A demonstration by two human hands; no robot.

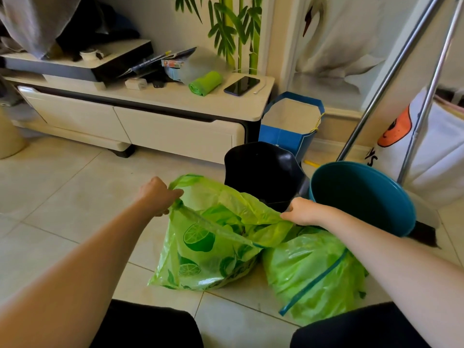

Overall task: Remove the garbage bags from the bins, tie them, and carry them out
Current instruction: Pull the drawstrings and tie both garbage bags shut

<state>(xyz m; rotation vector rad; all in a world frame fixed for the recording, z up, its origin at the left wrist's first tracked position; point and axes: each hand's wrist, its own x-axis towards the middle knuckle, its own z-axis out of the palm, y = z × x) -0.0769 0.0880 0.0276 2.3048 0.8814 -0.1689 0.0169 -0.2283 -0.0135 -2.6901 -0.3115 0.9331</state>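
Green, thin and glossy plastic is what you hold: a lime-printed garbage bag that stands on the tiled floor, full and wrinkled, with dark green fruit slices printed on it. Your left hand is closed around the left part of the bag's mouth, fingers curled on a bunched strip of the film. Your right hand pinches the right part of the mouth, and the rim is stretched tight between both hands. Touching this bag on its right side lies a second green bag, plainer, crumpled and shiny, with a blue drawstring band crossing it diagonally.

Just behind the bags stands a black bin with smooth, glossy walls, and beside it a round teal bin, tilted so that you see inside it. A blue paper bag stands at the right end of the low cream cabinet. Near the right edge of the cabinet's top lie a roll of green bags and a dark phone.
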